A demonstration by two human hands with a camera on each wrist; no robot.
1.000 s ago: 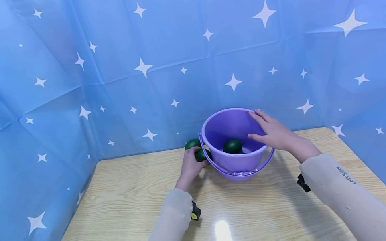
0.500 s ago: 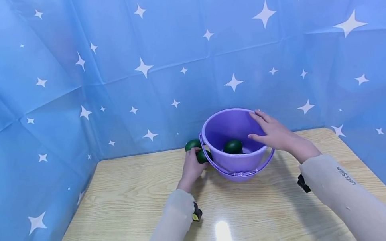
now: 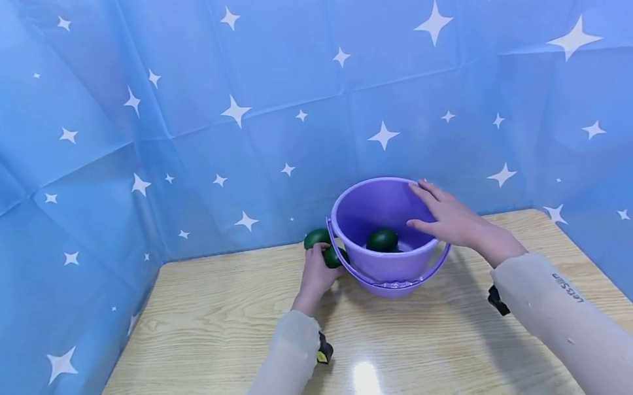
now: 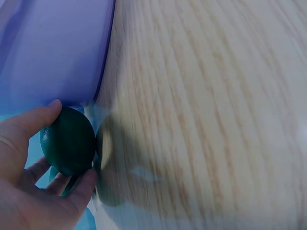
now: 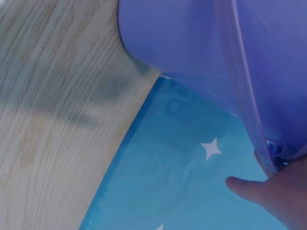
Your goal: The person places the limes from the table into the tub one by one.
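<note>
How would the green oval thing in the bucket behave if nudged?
The green oval thing would probably roll, given its rounded sides. Its shiny surface may be slippery. The purple bucket around it would likely stop it.

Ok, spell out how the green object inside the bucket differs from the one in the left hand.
The inner green object lies within the purple bucket; the held green object is outside it, on the left.
The held green object is gripped between the thumb and fingers of the left hand; the inner green object is in neither hand's grip.
Both are dark green, smooth and rounded.
</note>
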